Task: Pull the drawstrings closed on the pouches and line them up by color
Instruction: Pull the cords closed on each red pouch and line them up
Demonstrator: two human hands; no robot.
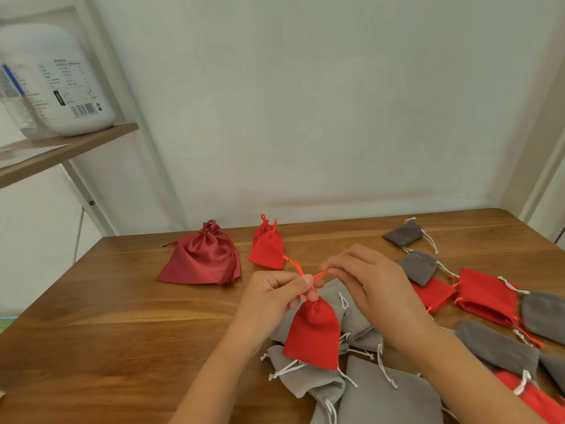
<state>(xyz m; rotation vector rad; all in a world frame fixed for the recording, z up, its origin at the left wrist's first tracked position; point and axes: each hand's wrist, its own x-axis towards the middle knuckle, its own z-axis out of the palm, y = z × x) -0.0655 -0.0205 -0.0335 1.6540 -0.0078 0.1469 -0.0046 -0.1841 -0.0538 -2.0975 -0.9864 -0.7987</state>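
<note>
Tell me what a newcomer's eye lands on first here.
First, the bright red pouch held up at centre, its neck pinched by the left hand while the right hand pinches its red drawstring. Next, the large dark red satin pouch at the far left of the table, and the light grey pouches piled beneath the hands.

Single head-worn view (wide-angle), directed forward and down over the wooden table; left hand and right hand are framed close, wall behind.
</note>
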